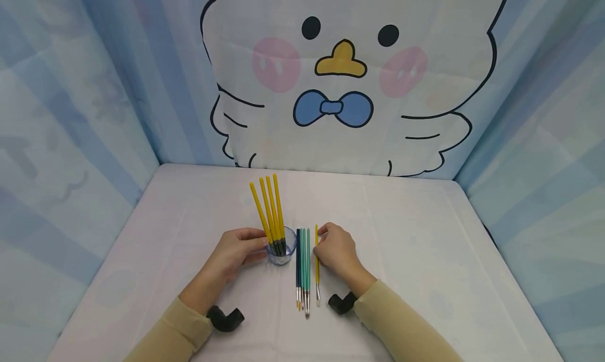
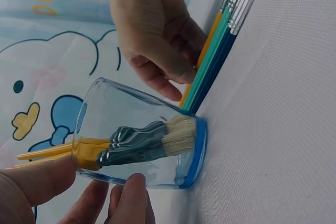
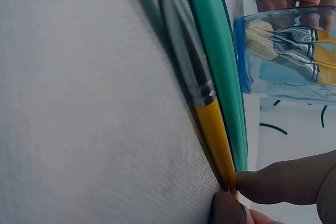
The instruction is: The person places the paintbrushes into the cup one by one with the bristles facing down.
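Observation:
A clear cup (image 1: 289, 239) with a blue base holds several yellow-handled paintbrushes (image 1: 270, 209), bristles down. My left hand (image 1: 238, 250) grips the cup from its left side, fingers and thumb near the rim in the left wrist view. To the right, my right hand (image 1: 337, 248) pinches the handle of one yellow paintbrush (image 3: 216, 129) between thumb and finger. That brush lies along the table with its bristles toward me. Beside it, teal paintbrushes (image 1: 304, 262) and dark blue paintbrushes (image 1: 298, 259) form a tight row between the cup and my right hand.
A white cloth covers the table (image 1: 406, 230). Its back edge meets a curtain (image 1: 340, 146) printed with a cartoon figure, and striped curtains (image 1: 71, 141) hang at both sides. Black curved pieces (image 1: 226, 319) stick out near both wrists.

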A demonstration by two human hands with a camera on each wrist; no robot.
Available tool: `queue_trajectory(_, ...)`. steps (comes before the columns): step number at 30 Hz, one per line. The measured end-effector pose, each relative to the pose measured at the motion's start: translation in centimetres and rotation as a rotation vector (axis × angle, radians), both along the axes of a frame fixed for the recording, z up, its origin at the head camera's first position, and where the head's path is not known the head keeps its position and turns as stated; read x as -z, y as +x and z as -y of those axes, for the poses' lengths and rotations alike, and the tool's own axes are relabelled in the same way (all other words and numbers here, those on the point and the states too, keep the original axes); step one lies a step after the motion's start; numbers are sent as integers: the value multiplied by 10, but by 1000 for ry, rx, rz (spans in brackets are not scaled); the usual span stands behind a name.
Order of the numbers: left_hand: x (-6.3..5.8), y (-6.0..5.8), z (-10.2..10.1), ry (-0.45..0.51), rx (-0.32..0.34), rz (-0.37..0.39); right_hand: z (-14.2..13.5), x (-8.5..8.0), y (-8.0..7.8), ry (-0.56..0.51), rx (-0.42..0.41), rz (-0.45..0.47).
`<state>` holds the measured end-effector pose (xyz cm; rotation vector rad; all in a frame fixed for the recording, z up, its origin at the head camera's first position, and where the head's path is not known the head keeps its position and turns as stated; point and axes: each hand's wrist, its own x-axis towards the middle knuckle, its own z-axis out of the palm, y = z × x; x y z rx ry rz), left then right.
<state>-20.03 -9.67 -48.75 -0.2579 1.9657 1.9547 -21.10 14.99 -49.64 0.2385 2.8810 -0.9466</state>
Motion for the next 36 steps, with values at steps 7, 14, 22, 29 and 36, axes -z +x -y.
queue_trajectory(7,1,-1,-1,-7,2,-5,2,-2,1,55,0,-34)
queue_trajectory(14,1,-1,-1,-1,4,-9,4,-4,0,100,-3,3)
queue_trajectory(22,2,-1,0,-7,6,-15,1,-5,-4,24,11,73)
queue_trajectory(29,0,0,-1,-10,7,-9,-6,-5,-7,-187,98,169)
queue_trajectory(36,0,0,-2,-10,10,-13,-12,-2,-6,-328,117,160)
